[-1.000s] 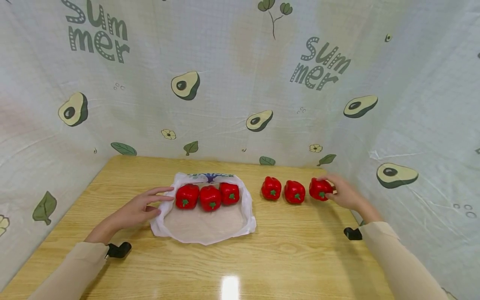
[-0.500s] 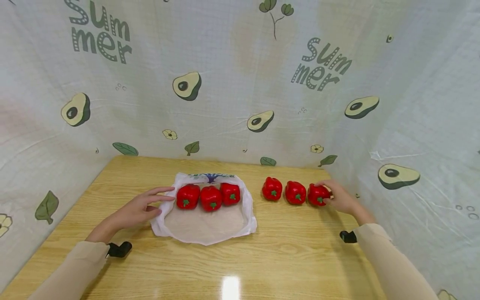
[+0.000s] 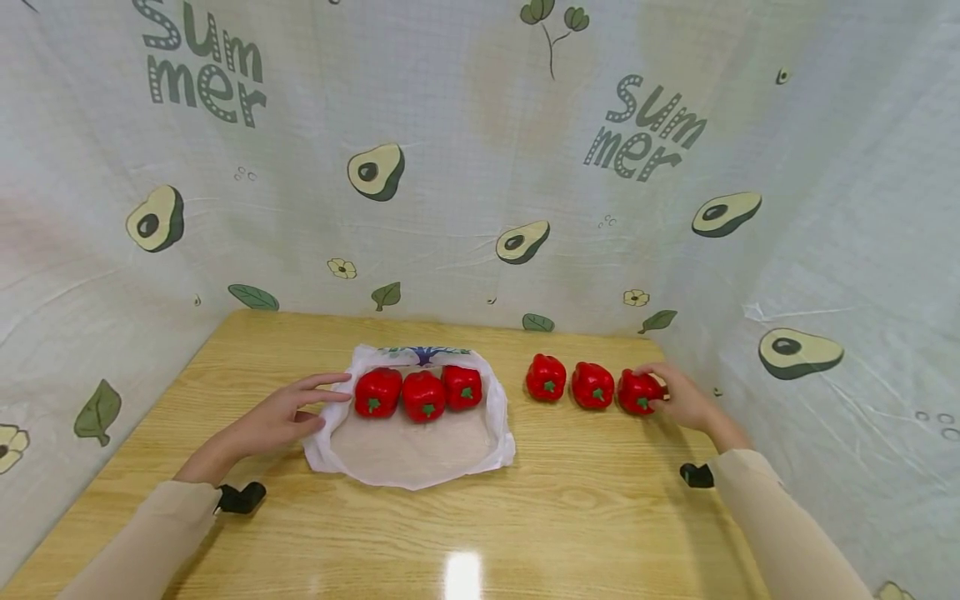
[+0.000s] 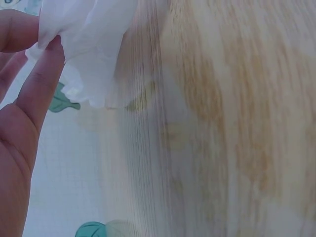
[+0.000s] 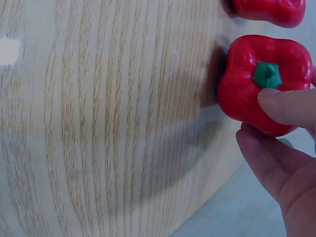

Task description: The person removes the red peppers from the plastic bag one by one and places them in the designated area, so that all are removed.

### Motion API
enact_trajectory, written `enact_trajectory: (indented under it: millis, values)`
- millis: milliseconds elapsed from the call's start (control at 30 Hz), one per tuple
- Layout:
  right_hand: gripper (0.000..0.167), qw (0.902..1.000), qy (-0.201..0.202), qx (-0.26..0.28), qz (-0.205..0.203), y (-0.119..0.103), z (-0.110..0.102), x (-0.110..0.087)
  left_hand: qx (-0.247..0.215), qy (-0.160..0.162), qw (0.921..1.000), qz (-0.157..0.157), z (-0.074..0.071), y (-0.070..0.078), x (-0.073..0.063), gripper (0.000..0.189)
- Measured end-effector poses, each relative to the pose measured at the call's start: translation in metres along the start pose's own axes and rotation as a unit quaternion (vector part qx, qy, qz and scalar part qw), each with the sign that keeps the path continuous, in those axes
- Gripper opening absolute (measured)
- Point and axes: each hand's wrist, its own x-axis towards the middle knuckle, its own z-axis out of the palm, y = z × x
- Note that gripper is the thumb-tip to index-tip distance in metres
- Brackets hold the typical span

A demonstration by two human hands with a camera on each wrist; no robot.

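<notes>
My right hand [image 3: 684,398] holds a red bell pepper [image 3: 635,395] with a green stem at the right end of a row. Its thumb lies over the pepper by the stem [image 5: 267,75] in the right wrist view. Just left of it in the row are a middle pepper [image 3: 592,387] and a left pepper [image 3: 546,379]. My left hand [image 3: 276,418] pinches the left edge of a white plastic bag [image 4: 94,49] between thumb and fingers. Inside the opened bag, three more red peppers [image 3: 423,398] sit side by side along the back.
The wooden table [image 3: 570,508] carries everything. A pale cloth [image 3: 450,192] printed with avocados and leaves hangs behind and at both sides; its right part comes close to my right forearm. Light glares on the table's front [image 3: 462,575].
My right hand has shifted the rightmost pepper slightly left and nearer to me, closer to the middle pepper. The left hand and the bag stay as they were.
</notes>
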Motion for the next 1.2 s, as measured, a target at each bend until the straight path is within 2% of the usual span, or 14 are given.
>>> enact_trajectory:
  millis: [400,600,833,1067,1200]
  values:
    - [0.052,0.9996,-0.005,0.018,0.021,0.000,0.001,-0.001,0.003,0.001,1.0000,0.002,0.001,0.000,0.002,0.047]
    - [0.052,0.9989,0.001,0.045,0.012,0.000,0.002,-0.003,0.010,0.002,0.9999,0.006,0.001,-0.002,0.002,0.048]
    - [0.056,0.9976,-0.016,0.067,0.010,0.002,-0.001,-0.005,0.008,-0.003,1.0000,-0.005,0.002,-0.003,0.003,0.049]
    - [0.053,0.9980,-0.039,0.047,0.014,-0.015,-0.019,-0.004,0.006,-0.006,0.9999,-0.011,0.001,0.001,0.003,0.049]
    - [0.053,0.9992,-0.032,0.021,0.000,-0.030,-0.027,0.003,0.003,-0.008,0.9998,-0.016,0.001,0.001,0.004,0.049]
